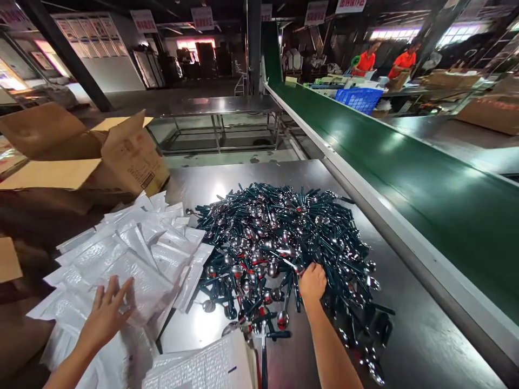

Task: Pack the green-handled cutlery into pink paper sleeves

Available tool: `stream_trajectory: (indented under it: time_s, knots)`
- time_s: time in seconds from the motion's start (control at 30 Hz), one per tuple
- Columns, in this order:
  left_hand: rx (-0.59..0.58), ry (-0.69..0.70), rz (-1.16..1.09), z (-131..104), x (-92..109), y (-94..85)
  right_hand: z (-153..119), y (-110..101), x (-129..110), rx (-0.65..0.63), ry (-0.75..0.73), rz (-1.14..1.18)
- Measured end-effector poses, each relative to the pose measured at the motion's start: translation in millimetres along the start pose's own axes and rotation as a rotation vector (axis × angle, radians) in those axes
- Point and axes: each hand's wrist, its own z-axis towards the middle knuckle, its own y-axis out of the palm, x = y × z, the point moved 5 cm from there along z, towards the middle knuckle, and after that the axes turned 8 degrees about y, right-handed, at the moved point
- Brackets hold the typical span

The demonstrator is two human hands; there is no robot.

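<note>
My left hand (pixel 107 310), its fingers spread, rests over a heap of white padded envelopes (pixel 138 265) at the left of the metal table. Right of the heap lies a large pile of spoons with dark green handles (pixel 263 216). At the pile's near side my right hand (pixel 313 281) is closed, with its fingers curled among the spoons; a shiny utensil part shows beside its fingertips, but what it grips is hidden. A stack of white printed sheets or packets (pixel 206 364) lies at the table's front edge, beside a few loose utensils.
Open cardboard boxes (pixel 133 156) stand at the left. A green conveyor belt (pixel 405 162) runs along the right side. Behind is a steel table (pixel 227 105). Two people in orange shirts work at the far right, near a blue basket (pixel 359 99).
</note>
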Motion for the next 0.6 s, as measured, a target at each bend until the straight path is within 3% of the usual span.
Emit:
stream_trajectory:
  time_s: [0.1, 0.2, 0.33, 0.47, 0.6]
  knots:
    - [0.049, -0.007, -0.02, -2.2, 2.6, 0.0, -1.5, 5.5, -1.7, -0.016, 0.136, -0.029]
    - [0.068, 0.005, -0.008, -1.3, 7.3, -2.5, -5.9, 8.3, -2.9, -0.062, 0.135, -0.026]
    - [-0.024, -0.025, -0.022, 2.9, 12.9, -6.9, -16.5, 5.7, -5.7, -0.144, 0.091, 0.008]
    - [-0.054, -0.114, -0.032, 3.9, 15.2, -10.7, -29.6, 4.9, -15.6, -0.198, 0.152, 0.046]
    - [-0.079, -0.106, -0.02, 5.4, 16.7, -7.5, -35.1, 6.7, -26.4, -0.208, 0.223, 0.067]
